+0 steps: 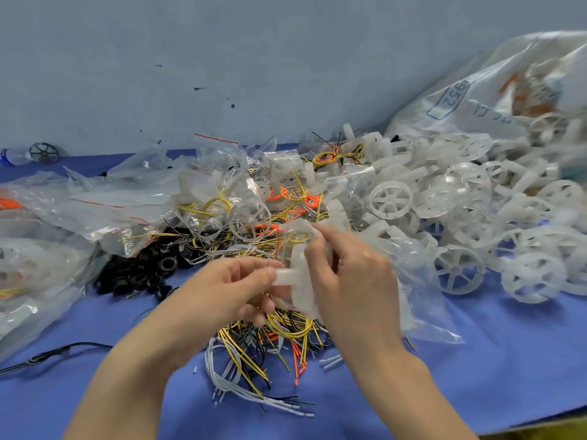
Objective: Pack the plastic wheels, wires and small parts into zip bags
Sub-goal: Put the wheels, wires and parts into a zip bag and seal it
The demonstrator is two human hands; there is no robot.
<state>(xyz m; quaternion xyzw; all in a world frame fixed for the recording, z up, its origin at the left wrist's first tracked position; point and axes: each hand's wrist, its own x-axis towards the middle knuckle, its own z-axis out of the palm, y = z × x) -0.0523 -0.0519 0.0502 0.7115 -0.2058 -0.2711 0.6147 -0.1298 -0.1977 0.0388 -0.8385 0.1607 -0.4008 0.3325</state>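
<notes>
L hand (235, 287) pinches wheel (300, 281) by its stub, R hand (352, 274) grips zip bag (422, 300) mouth: hold mouth wide, slide wheel in edge-first, w/o snagging wires (286, 328).

I see a blue cloth-covered surface (476, 376) across the lower half of my view, its cloth showing at 5 and 7 o'clock. Behind it, from 9 round to 1 o'clock, stands a grey-blue wall (222, 58) flecked with small dark marks. At 9 o'clock, where surface meets wall, a clear plastic bottle (12, 156) with a blue label lies on its side, cut off by the frame edge. At 8 o'clock a black cable (47, 355) runs in from the left over the cloth. At 2 o'clock a big translucent white sack (495, 90) with blue printing, the digits 952 boxed, slumps against the wall. A thin brown strip (540, 431) shows at 5 o'clock, beyond the cloth's near edge.
</notes>
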